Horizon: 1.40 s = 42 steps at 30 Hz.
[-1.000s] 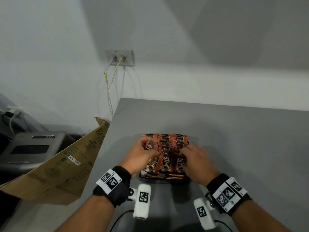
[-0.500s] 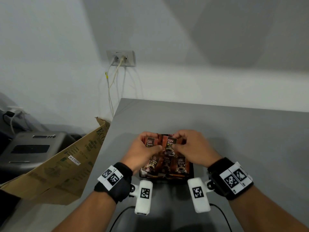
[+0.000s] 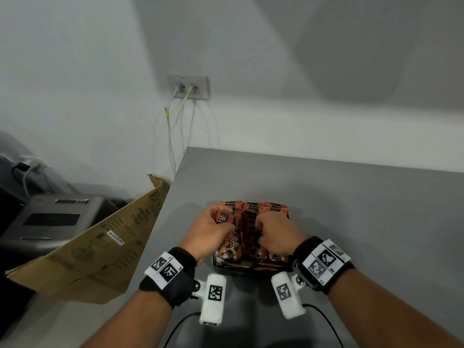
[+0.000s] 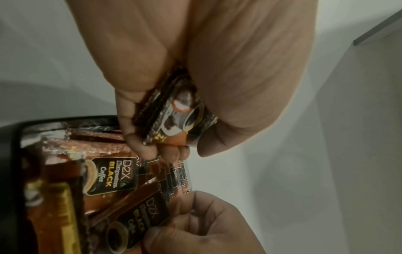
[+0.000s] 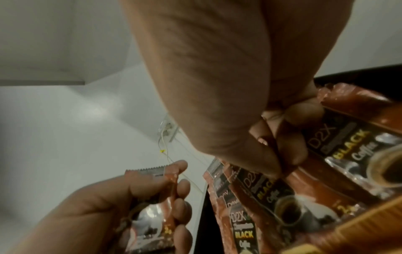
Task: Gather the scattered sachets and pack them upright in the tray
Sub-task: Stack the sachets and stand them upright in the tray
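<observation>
A black tray (image 3: 241, 271) near the table's front edge holds several brown "D2X Black Coffee" sachets (image 3: 253, 209) standing in rows. My left hand (image 3: 224, 223) grips a small bundle of sachets (image 4: 174, 111) over the tray's left side. To its right, my right hand (image 3: 261, 228) pinches the top edge of one sachet (image 4: 141, 218) that leans in the tray. In the right wrist view the right fingers (image 5: 291, 147) close on that sachet's edge, with the left hand's bundle (image 5: 152, 208) at the lower left. The hands hide the middle of the tray.
The grey table (image 3: 351, 209) ends at a left edge close to the tray. Beyond that edge a cardboard box (image 3: 95, 247) leans, with a grey machine (image 3: 50, 222) behind it. A wall socket (image 3: 188, 87) with hanging cables is at the back.
A second ago both hands lay over the sachets at the tray's near end. They met over its far part, and now the left holds a bundle while the right pinches one sachet.
</observation>
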Available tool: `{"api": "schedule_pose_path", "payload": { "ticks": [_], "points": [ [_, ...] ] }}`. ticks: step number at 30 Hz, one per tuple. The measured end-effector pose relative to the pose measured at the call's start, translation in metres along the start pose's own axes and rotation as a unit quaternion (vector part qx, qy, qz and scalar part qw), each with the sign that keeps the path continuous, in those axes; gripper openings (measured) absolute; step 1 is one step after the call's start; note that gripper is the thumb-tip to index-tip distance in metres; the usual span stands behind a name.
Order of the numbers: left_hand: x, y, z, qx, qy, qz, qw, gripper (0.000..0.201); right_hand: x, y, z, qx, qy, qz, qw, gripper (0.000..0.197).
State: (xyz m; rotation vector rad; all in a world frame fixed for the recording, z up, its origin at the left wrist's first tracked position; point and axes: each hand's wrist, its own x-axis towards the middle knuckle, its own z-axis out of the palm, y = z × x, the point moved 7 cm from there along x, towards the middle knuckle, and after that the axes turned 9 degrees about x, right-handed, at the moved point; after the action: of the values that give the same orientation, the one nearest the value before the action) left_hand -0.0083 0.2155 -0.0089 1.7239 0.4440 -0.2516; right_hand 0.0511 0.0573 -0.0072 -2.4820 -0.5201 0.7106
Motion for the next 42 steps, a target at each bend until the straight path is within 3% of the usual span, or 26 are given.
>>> {"api": "schedule_pose_path", "payload": {
  "ticks": [3,9,13,16,19,24,27,29,35,42],
  "points": [
    [0.001,-0.001,0.0,-0.003,-0.007,-0.001,1.0,0.035,0.0,-0.006,0.005,-0.021,0.002,-0.011,1.0,0.015],
    [0.003,-0.005,-0.002,-0.023,-0.004,-0.013,1.0,0.037,0.002,-0.003,0.009,-0.053,0.013,-0.017,0.998,0.027],
    [0.002,-0.001,0.002,-0.043,-0.019,0.0,0.999,0.038,-0.002,-0.004,-0.003,-0.048,0.026,-0.026,0.998,0.014],
    [-0.002,0.011,0.004,-0.03,-0.024,0.043,0.998,0.041,-0.006,-0.016,-0.024,0.038,0.052,-0.063,0.996,0.016],
    [-0.002,0.02,0.009,-0.029,-0.033,0.081,0.996,0.04,-0.009,-0.031,-0.033,0.155,0.036,-0.094,0.983,0.017],
    [0.0,0.017,-0.001,-0.021,0.009,0.073,0.997,0.039,-0.004,-0.031,-0.043,0.151,0.08,-0.088,0.981,0.011],
    [0.003,0.008,-0.024,-0.04,0.094,0.043,0.994,0.029,0.001,-0.027,-0.033,0.112,0.05,-0.071,0.99,0.009],
    [0.005,0.003,-0.032,-0.045,0.113,0.034,0.992,0.027,0.003,-0.033,-0.014,0.076,0.004,-0.076,0.994,0.01],
    [0.005,-0.005,-0.034,-0.027,0.096,0.03,0.995,0.028,0.015,-0.054,0.024,-0.048,-0.039,-0.109,0.992,0.019],
    [0.003,-0.011,-0.031,-0.033,0.075,0.022,0.996,0.029,0.019,-0.054,0.033,-0.075,-0.028,-0.114,0.99,0.018]
  ]
}}
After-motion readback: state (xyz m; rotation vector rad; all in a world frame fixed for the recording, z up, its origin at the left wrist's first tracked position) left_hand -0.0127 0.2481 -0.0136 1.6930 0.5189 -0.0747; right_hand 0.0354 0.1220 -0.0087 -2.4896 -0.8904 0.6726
